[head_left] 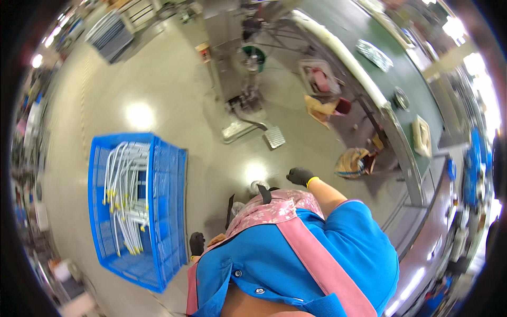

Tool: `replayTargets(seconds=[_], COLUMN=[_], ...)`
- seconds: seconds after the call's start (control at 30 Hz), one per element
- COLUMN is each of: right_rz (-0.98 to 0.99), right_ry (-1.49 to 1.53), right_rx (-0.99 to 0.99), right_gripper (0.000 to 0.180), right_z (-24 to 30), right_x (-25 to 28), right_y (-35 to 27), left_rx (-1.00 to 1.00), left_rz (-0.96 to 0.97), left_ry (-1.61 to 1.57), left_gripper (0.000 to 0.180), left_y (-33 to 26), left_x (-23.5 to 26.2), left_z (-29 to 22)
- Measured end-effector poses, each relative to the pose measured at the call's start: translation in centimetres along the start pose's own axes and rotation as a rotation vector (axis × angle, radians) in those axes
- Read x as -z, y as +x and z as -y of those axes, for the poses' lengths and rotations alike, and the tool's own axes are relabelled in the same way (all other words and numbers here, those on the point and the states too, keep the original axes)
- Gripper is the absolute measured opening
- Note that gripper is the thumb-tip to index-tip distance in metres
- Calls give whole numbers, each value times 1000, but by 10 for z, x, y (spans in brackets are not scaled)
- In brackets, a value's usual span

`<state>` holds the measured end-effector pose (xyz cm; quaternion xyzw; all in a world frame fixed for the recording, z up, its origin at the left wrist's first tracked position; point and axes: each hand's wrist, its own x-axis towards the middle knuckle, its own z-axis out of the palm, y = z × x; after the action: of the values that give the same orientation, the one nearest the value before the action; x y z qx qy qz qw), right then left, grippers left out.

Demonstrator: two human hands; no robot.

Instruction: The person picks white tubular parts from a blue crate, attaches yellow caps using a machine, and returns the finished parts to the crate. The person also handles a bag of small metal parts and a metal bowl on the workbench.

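My left hand [197, 243], in a dark glove, hangs low beside the right wall of a blue plastic crate [170, 211]. Its fingers are too dark to make out, and I cannot tell whether it touches the crate. Bent white rods or tubes [127, 182] with small yellow tips lie bunched inside the crate. My right hand [300, 176], gloved with a yellow cuff, is held out in front of my body over the floor. Its fingers are curled in, with nothing visible in them. A pink flowered apron [264, 215] covers my front.
Ahead stands a grey machine column [227, 58] with a metal foot pedal [274, 137] on the floor. A long green-topped bench [391, 79] runs along the right, with a striped sack [350, 162] and a pale bin [319, 77] beneath it. Stacked grey crates [110, 36] stand far left.
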<state>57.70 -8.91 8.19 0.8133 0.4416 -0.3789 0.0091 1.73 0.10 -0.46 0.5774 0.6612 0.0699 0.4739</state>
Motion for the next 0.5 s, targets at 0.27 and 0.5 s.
replayTargets(seconds=[0.27,0.5], right_rz=[-125,-230], right_ry=[408,141], right_rx=[-151,-69], right_gripper=[45,30], right_z=[-60,-179], right_x=[-62,-53], right_y=[-100,-122], left_rx=[-290,-565], left_rz=[348,451], left_ry=[157,418], left_gripper=[28,36], left_y=[81,59], left_x=[-60,-187], left_z=[-159,-295])
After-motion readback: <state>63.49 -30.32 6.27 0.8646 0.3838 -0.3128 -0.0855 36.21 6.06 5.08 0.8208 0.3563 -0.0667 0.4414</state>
